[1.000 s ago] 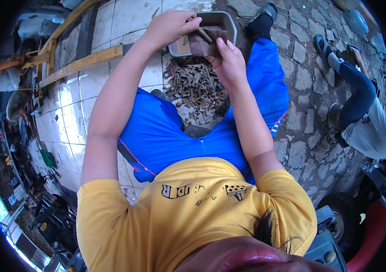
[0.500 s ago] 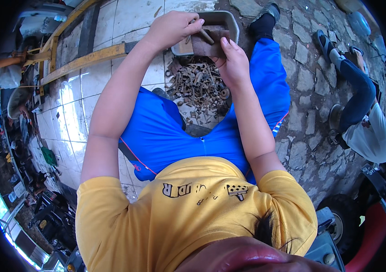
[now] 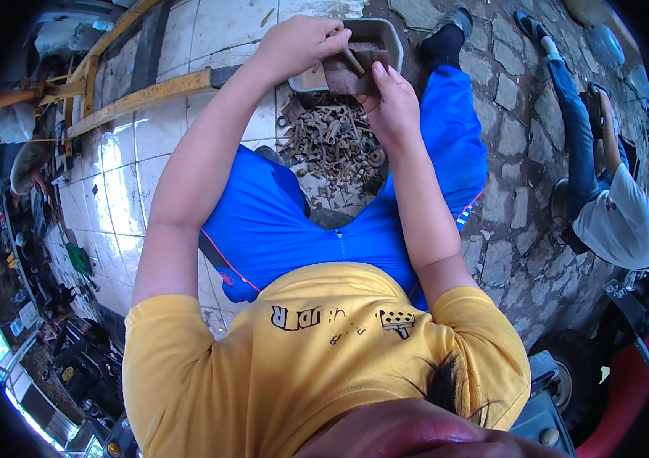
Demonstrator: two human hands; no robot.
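Fingers (image 3: pixel 394 77) are closed: a dull, cylindrical rod (image 3: pixel 353 62) is pinched by the left hand (image 3: pixel 297 44), a brown, flat sheet (image 3: pixel 341 80) by the right hand (image 3: pixel 393 111).

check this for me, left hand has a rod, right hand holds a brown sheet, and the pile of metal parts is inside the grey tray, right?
Not quite: the head view shows the pile of metal parts on the tiled floor, just nearer the person than the grey tray. The left hand does have a rod, and the right hand holds a brown sheet.
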